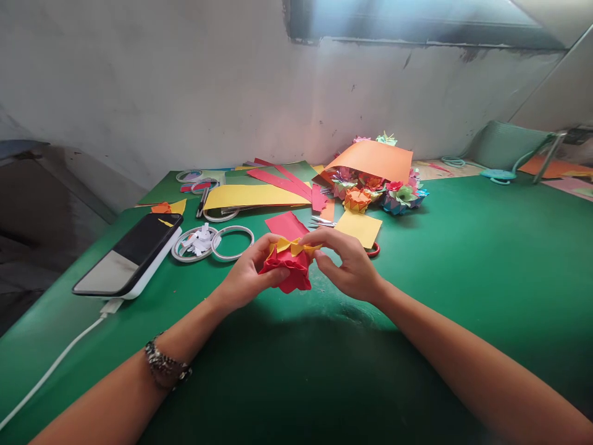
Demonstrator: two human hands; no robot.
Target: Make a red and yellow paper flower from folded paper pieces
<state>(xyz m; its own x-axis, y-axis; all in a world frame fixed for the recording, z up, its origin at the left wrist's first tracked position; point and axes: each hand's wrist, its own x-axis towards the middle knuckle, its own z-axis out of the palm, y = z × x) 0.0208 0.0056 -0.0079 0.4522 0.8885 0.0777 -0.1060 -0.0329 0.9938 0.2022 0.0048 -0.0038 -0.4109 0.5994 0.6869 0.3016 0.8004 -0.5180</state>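
Observation:
A red and yellow paper flower is held up above the green table, its red petals towards me and a yellow folded band along its far side. My left hand grips it from the left, thumb pressed on the red part. From the right, my right hand pinches the yellow edge between thumb and fingers. Just behind the flower lie a red paper piece and a yellow paper square. Scissors with a red handle are partly hidden under the square.
On the left lies a phone with a white cable. Tape rings sit beside it, one around white scraps. Finished paper flowers and an orange sheet stand at the back, near yellow paper and red strips.

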